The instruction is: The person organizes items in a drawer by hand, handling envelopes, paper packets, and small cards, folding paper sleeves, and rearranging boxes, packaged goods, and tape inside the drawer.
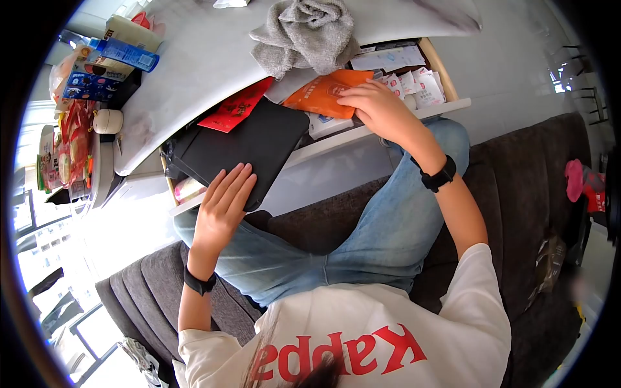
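Observation:
My left hand (223,210) grips the lower edge of a flat black folder (259,139), its fingers laid over the top and its thumb hidden. The folder lies tilted across the open drawer (343,137), overlapping the drawer's front. A red envelope (237,108) with gold marks rests at the folder's upper edge. My right hand (381,110) has its fingers closed on the right part of an orange packet (317,94). Small white packets (427,88) fill the drawer's right end, and a white box (326,125) shows below the orange packet.
A crumpled grey towel (304,35) lies on the white table (200,45) above the drawer. Bottles and bags crowd the table's left end, among them a blue bottle (129,53) and a small cream-coloured case (107,121). I sit on a dark sofa (524,168).

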The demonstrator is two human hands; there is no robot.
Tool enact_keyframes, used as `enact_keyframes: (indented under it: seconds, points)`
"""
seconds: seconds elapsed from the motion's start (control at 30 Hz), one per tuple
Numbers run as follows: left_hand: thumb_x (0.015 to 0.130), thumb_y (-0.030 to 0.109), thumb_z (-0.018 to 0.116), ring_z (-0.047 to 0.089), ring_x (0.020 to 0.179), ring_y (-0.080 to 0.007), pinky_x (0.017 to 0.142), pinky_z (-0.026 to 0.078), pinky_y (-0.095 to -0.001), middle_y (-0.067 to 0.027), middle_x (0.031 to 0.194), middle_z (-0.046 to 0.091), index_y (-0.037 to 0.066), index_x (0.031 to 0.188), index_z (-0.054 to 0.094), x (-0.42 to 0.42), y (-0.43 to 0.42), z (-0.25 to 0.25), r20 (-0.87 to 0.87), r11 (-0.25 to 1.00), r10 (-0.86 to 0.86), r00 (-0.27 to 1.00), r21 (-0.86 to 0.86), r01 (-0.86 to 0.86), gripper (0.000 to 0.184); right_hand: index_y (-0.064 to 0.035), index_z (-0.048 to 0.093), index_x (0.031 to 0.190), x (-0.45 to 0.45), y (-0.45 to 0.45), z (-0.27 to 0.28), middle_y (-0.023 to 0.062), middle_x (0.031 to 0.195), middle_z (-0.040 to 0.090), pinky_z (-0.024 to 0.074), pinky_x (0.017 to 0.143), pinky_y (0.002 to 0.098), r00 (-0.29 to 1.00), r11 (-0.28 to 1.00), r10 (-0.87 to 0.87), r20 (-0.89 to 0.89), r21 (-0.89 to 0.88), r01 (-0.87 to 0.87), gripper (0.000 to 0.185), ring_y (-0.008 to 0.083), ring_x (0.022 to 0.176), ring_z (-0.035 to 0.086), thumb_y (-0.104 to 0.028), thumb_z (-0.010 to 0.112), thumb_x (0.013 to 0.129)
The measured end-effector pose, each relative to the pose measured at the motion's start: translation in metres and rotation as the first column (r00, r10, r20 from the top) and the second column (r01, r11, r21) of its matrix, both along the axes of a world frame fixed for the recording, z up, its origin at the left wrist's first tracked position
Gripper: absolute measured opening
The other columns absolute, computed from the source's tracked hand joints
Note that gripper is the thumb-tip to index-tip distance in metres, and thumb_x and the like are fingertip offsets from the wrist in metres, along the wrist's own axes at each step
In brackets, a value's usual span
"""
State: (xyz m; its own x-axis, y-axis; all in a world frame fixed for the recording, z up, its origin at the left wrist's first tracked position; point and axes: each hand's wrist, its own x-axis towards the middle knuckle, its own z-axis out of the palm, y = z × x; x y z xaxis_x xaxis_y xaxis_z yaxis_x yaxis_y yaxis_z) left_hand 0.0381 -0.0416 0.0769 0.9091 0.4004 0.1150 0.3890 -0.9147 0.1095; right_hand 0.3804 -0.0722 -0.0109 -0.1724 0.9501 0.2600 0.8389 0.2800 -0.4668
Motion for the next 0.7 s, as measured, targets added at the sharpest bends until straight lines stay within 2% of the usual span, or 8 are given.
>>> enact_keyframes:
  seconds: [0.1,0.2,0.3,0.43,0.53,0.57,0.63,0.7]
  points:
    - [0.058,0.003,0.061,0.048,0.119,-0.0267,0.1,0.038,-0.0419,-0.0115,0.126,0.052,0.001,0.119,0.053,-0.01,0.001,0.003,-0.01,0.999,0.01,1.0,-0.048,-0.01,0.062,-0.0044,0.065,0.09,-0.005,-0.004,0.007,0.0072,0.1,0.063,0.0389,0.092,0.0378,1.0,0.99,0.006,0.011,0.139,-0.008,0.019,0.0267,0.099,0.055,-0.003,0.058,0.073]
    - [0.057,-0.004,0.061,0.047,0.12,-0.0297,0.101,0.037,-0.0451,-0.0128,0.125,0.052,0.0,0.117,0.053,-0.022,0.001,0.001,0.032,0.988,0.036,0.999,-0.154,-0.031,0.061,-0.0034,0.063,0.086,-0.014,-0.007,0.01,0.0067,0.098,0.063,0.0401,0.089,0.0383,0.999,0.988,0.012,-0.051,0.152,-0.004,0.013,0.0272,0.096,0.055,-0.003,0.059,0.073]
    - [0.057,0.002,0.062,0.046,0.12,-0.0265,0.102,0.036,-0.0417,-0.0105,0.127,0.051,0.004,0.118,0.053,-0.025,-0.002,-0.001,-0.017,0.981,0.051,0.999,-0.189,-0.053,0.062,-0.003,0.061,0.082,-0.025,-0.015,0.018,0.0066,0.098,0.063,0.0403,0.087,0.0387,0.996,0.994,-0.019,-0.084,0.11,0.028,0.01,0.0272,0.095,0.055,-0.003,0.06,0.072]
    - [0.056,-0.003,0.065,0.043,0.122,-0.0284,0.102,0.035,-0.0434,-0.0106,0.128,0.048,0.004,0.12,0.051,-0.019,-0.004,-0.007,-0.046,0.962,0.067,0.997,-0.261,-0.077,0.066,-0.0021,0.058,0.083,-0.037,-0.016,0.022,0.0094,0.088,0.063,0.0465,0.075,0.037,0.955,0.989,0.003,-0.296,0.141,0.041,0.008,0.029,0.085,0.059,-0.005,0.061,0.076]
    - [0.058,-0.001,0.067,0.039,0.124,-0.0295,0.103,0.033,-0.0427,-0.0108,0.133,0.043,0.006,0.125,0.048,-0.01,-0.003,-0.011,-0.056,0.963,0.076,0.996,-0.256,-0.088,0.07,-0.0003,0.057,0.084,-0.062,-0.011,0.02,0.0116,0.083,0.063,0.0471,0.067,0.0362,0.858,0.991,-0.052,-0.511,0.079,0.107,0.008,0.0309,0.079,0.06,-0.006,0.06,0.08]
    - [0.059,0.0,0.068,0.038,0.125,-0.0301,0.104,0.032,-0.0426,-0.0111,0.134,0.042,0.007,0.126,0.046,-0.007,-0.003,-0.008,-0.069,0.95,0.09,0.994,-0.292,-0.106,0.071,0.0009,0.055,0.086,-0.071,-0.008,0.019,0.013,0.085,0.062,0.0461,0.065,0.0361,0.842,0.998,-0.025,-0.539,0.039,0.054,0.01,0.0315,0.077,0.059,-0.006,0.059,0.081]
    - [0.06,0.001,0.069,0.036,0.126,-0.0314,0.105,0.03,-0.0423,-0.0117,0.136,0.038,0.008,0.129,0.044,0.0,-0.002,0.001,-0.103,0.92,0.116,0.988,-0.363,-0.146,0.073,0.0017,0.054,0.092,-0.084,-0.005,0.015,0.0128,0.1,0.062,0.0474,0.07,0.0309,0.859,0.996,-0.045,-0.51,0.043,0.077,0.009,0.0244,0.081,0.062,-0.005,0.055,0.085]
    - [0.067,0.006,0.069,0.033,0.128,-0.0339,0.105,0.029,-0.0407,-0.0133,0.138,0.035,0.009,0.132,0.04,-0.001,0.008,0.011,-0.153,0.868,0.092,0.984,-0.472,-0.154,0.071,0.0016,0.053,0.092,-0.086,0.003,0.004,0.0134,0.101,0.061,0.0473,0.07,0.0316,0.783,0.999,-0.04,-0.621,0.001,0.052,0.01,0.0258,0.081,0.061,-0.005,0.054,0.085]
